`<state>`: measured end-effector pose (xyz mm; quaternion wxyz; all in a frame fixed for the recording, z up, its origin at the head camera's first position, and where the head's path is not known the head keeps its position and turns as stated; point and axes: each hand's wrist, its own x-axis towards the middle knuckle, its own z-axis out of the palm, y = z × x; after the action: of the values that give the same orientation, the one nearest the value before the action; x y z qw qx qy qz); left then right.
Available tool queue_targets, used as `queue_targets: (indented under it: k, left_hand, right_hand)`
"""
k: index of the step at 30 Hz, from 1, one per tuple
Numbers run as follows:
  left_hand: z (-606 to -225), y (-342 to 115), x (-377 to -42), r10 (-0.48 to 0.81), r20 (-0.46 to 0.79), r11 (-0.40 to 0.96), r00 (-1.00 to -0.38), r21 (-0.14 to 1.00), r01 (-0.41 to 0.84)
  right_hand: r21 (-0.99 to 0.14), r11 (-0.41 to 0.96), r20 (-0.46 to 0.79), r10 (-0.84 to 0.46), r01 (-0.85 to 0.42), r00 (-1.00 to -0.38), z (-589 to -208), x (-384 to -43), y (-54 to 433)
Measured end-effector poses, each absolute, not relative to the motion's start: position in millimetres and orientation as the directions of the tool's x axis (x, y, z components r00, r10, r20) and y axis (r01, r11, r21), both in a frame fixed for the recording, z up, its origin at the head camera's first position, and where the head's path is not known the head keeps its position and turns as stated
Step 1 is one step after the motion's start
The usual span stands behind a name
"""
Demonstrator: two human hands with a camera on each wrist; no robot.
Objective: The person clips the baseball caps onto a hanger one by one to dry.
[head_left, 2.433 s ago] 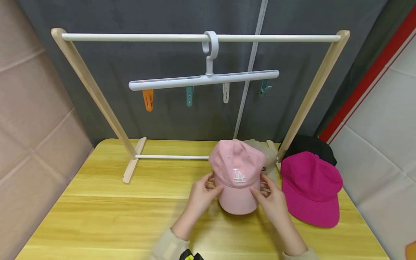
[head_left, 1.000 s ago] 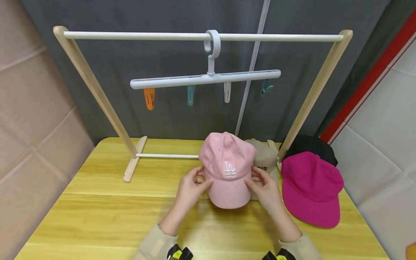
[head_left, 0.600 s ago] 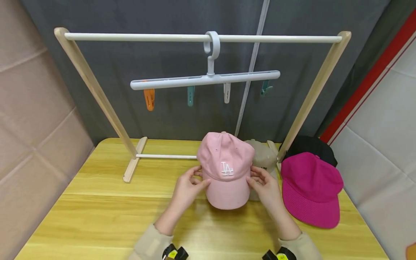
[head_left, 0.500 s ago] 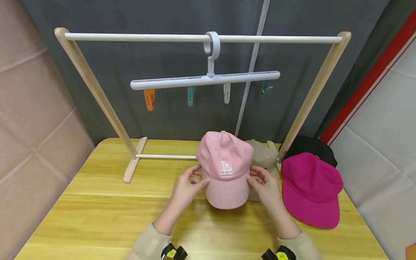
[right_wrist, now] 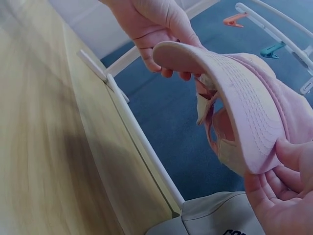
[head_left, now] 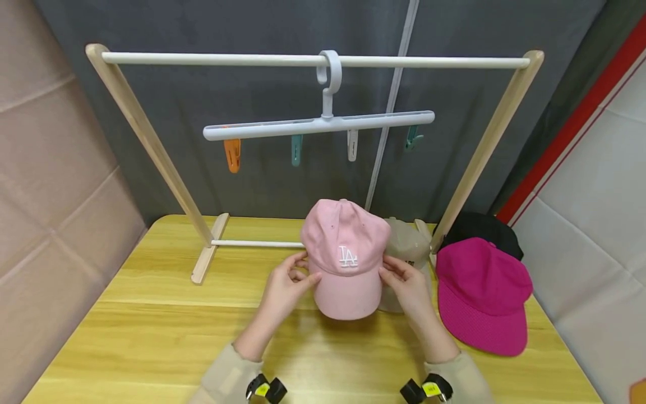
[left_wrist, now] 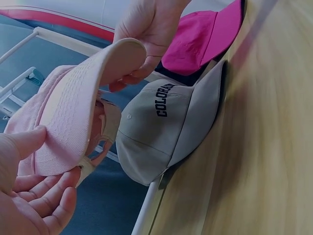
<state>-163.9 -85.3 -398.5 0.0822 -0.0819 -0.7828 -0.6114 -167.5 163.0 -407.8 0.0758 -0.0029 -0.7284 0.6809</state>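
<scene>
A light pink baseball cap (head_left: 347,238) with a white LA emblem is held up over the table, brim toward me. My left hand (head_left: 286,286) pinches one side of its brim, thumb on top and fingers underneath. On the opposite side, my right hand (head_left: 407,283) pinches the brim the same way. Both wrist views show the cap raised off the wood, its back strap hanging below the brim. Behind it, partly covered in the head view, a beige cap (left_wrist: 161,122) with dark COLORADO lettering rests on the table.
A wooden rack (head_left: 143,140) carries a white hanger (head_left: 323,124) on its top bar. Orange (head_left: 232,155), teal (head_left: 296,150), white (head_left: 352,145) and green (head_left: 412,137) clips hang from it. A magenta cap (head_left: 483,292) and black cap (head_left: 481,230) lie at the right on the table (head_left: 166,342).
Both hands have carried the pink cap leftward and slightly up, exposing more of the beige cap behind it. The hanger and the other caps stay in place.
</scene>
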Motion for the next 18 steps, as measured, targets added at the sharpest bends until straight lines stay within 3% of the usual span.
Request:
queue_targets:
  k: [9,18]
  left_hand:
    - [-395,-89,-166,0.026,0.236,0.241,-0.971,0.942,0.235]
    - [-388,-95,-169,0.044,0.227,0.239,-0.973,0.943,0.231]
  right_hand:
    - [-0.998,0.041,0.038,0.054,-0.036,-0.998,-408,-175,162]
    - [-0.995,-0.092,0.043,0.023,-0.045,-0.999,-404,-179,159]
